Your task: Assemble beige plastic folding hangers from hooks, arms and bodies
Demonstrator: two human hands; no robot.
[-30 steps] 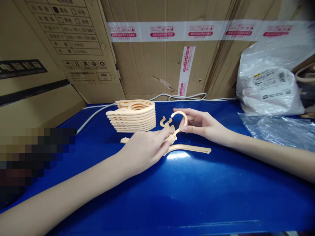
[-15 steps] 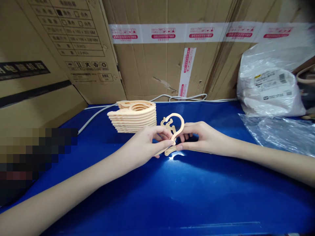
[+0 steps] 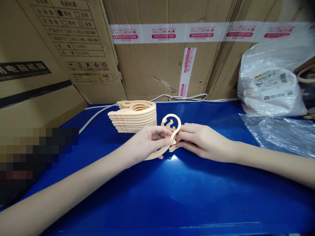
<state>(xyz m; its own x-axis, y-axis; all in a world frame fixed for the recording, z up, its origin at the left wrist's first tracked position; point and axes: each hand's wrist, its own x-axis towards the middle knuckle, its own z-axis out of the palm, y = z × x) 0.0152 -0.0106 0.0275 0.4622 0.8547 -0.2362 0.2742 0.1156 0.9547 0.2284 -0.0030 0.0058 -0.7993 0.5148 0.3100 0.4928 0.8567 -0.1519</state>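
Note:
A cream plastic folding hanger [image 3: 178, 122] is held above the blue table, its curved hook standing up. My left hand [image 3: 145, 144] pinches it just below the hook, and one arm of the hanger runs down under my fingers. My right hand [image 3: 206, 141] has its fingers closed on a cream piece at the right of the hook base. Whether that piece is joined to the hanger is hidden by my fingers. Behind my left hand stands a neat stack of matching folded hangers [image 3: 133, 119].
The blue tabletop [image 3: 157, 200] lies beneath. Cardboard boxes [image 3: 152, 65] wall the back and left. A white cable [image 3: 91, 123] runs along the rear. At right sit a wrapped white package [image 3: 273, 88] and a clear plastic bag [image 3: 280, 132]. A pixelated patch covers the left edge.
My right hand has turned knuckles up and its fingers have closed in at the hook base. The hook has shifted slightly left, and more of the left hanger arm shows.

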